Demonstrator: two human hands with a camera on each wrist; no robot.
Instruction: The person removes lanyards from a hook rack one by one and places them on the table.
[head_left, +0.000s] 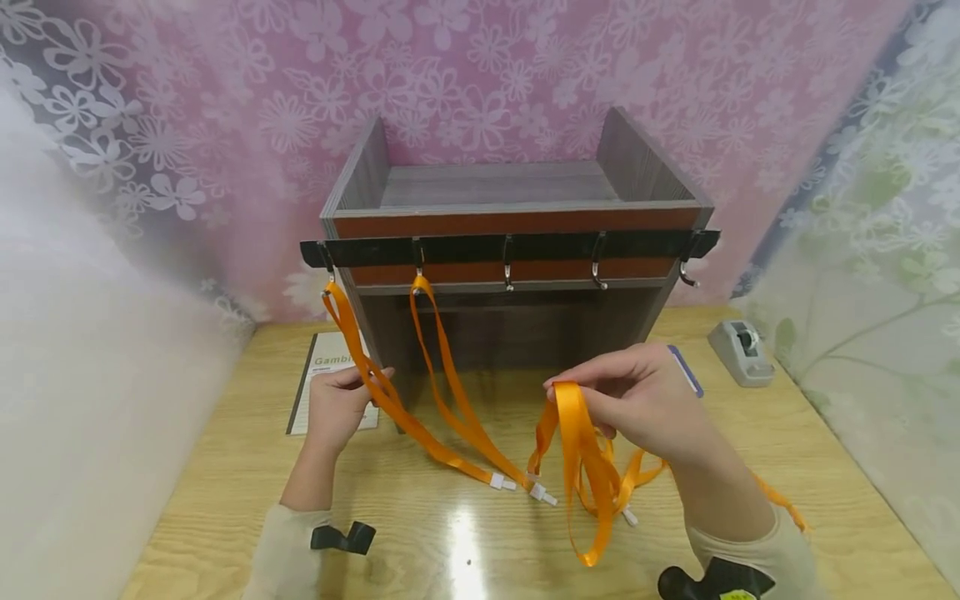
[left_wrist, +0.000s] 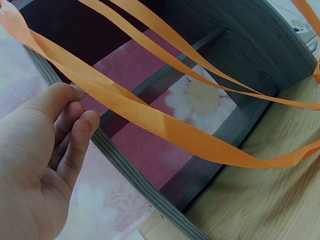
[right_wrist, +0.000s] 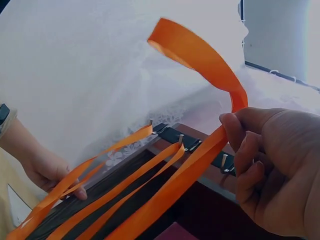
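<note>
Two orange lanyards hang from the two leftmost hooks of a black rail [head_left: 465, 249]. My left hand [head_left: 337, 407] is at the leftmost lanyard [head_left: 408, 421], holding its strap between thumb and finger partway down; one fingertip shows past the strap. The second hanging lanyard [head_left: 457, 408] slants down to the right, and both white clips lie near the table top. My right hand [head_left: 637, 400] pinches another orange lanyard [head_left: 577, 433] near its top, in front of the rack's right side. In the right wrist view, a loop of this lanyard [right_wrist: 200, 52] sticks out beyond the fingers [right_wrist: 247, 150].
The grey wooden rack [head_left: 495, 185] stands against a floral backdrop, with bare hooks [head_left: 508, 275] at its middle and right. More orange strap [head_left: 637, 475] lies behind the right hand. A notebook [head_left: 330, 350] lies left, and a tape dispenser [head_left: 741, 354] stands right.
</note>
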